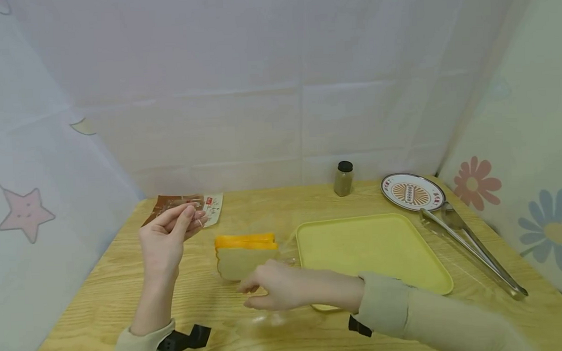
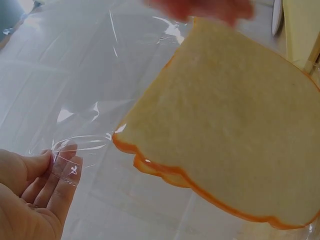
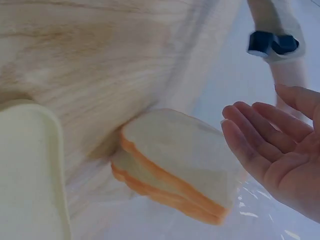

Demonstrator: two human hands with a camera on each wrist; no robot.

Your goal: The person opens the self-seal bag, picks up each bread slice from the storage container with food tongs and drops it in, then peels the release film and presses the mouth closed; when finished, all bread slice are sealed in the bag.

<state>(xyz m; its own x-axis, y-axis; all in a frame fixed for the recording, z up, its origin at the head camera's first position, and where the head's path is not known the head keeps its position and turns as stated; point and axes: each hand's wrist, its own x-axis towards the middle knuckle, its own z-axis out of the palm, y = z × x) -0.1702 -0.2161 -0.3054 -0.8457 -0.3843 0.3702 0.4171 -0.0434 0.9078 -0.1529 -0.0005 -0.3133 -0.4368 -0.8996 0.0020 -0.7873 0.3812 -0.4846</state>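
Two bread slices with orange crusts stand on edge at the middle of the table, together inside a clear plastic bag. My left hand is raised to the left of the bread and pinches the edge of the bag between thumb and fingertips. In the left wrist view, the film runs from those fingers to the slices. My right hand hovers in front of the bread, its fingers loosely bent with nothing between them. The right wrist view shows this hand apart from the slices.
A yellow tray lies right of the bread, partly under my right forearm. Beyond it are a black-capped jar, a printed plate and metal tongs. A brown and white packet lies behind my left hand.
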